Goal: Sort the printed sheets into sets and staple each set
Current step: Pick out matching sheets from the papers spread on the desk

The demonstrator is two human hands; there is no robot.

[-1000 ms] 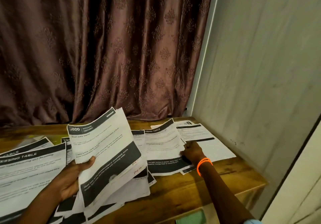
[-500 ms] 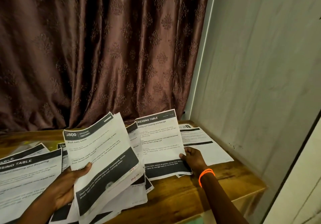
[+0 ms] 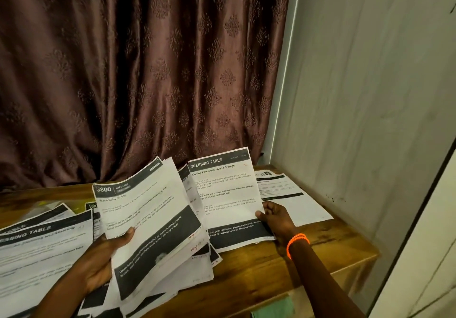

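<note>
Left hand (image 3: 98, 261) is gripping a fanned bundle of white "Kitchen" printed sheets (image 3: 148, 221) at lower centre, right hand (image 3: 276, 216) is pinching a white "Dressing Table" page (image 3: 224, 189) off the wooden desk (image 3: 283, 266). Still sorting, I reckon; next I'm probably matching it with the "Dressing Table" pile (image 3: 37, 248) lower left.

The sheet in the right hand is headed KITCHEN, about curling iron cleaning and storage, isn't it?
Not quite. In the head view, the sheet held by the right hand is headed DRESSING TABLE, not KITCHEN. It is indeed about curling iron cleaning and storage.
</note>
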